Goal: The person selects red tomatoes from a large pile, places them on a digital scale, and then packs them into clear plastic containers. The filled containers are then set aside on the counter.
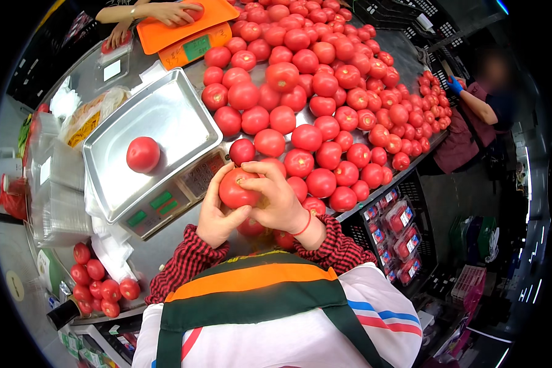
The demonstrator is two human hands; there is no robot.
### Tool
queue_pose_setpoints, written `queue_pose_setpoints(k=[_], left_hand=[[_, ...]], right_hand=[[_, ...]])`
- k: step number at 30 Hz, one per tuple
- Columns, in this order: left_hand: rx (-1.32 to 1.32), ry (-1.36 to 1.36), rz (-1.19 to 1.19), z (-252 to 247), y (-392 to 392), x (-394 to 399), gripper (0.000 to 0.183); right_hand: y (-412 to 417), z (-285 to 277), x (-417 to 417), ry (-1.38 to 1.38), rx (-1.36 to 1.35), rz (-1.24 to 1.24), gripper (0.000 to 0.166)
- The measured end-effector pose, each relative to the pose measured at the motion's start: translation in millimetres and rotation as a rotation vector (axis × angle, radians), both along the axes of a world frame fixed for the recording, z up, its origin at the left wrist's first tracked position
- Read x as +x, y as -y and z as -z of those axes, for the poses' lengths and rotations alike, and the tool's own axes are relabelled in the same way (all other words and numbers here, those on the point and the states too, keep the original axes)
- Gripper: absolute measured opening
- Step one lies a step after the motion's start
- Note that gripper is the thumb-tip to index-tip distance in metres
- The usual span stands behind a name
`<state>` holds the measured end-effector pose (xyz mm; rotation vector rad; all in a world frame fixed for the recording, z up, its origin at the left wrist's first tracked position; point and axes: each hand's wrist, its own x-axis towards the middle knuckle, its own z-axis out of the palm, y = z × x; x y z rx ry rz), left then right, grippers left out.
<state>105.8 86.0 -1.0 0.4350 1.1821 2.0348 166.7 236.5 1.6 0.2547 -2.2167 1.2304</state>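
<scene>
Both my hands hold one red tomato (238, 187) above the table's near edge, just off the right corner of a scale. My left hand (216, 218) cups its left side and underside; my right hand (280, 198) has its fingers over the top and right side. A single tomato (143, 155) rests in the metal tray (96, 198) of the digital scale (158, 209), left of my hands. A large spread of loose tomatoes (299, 162) covers the table beyond and to the right of my right hand.
Stacked clear plastic containers (57, 202) stand at the left, near a smaller tomato group (95, 287). A co-worker's hands (168, 14) are by an orange scale (184, 46). Another person (474, 110) stands at the far right. A black crate (423, 216) holds packed tomatoes below the table edge.
</scene>
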Motion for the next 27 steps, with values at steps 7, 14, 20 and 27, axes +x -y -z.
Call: queue_pose_setpoints(k=[7,14,20,27], left_hand=[[-0.344,-0.354,-0.137,16,-1,-1,0.061],[-0.238,-0.138,-0.055,56,11,-1,0.043],[-0.038,0.037,-0.076,46,10,1,0.048],[-0.058,-0.104,-0.031,42,18,2,0.057]], right_hand=[[6,9,0,0.072,0.079,0.0,0.048],[3,21,7,0.186,-0.01,-0.084,0.054],[5,20,10,0.258,-0.069,-0.059,0.065],[3,12,10,0.184,-0.068,-0.084,0.063]])
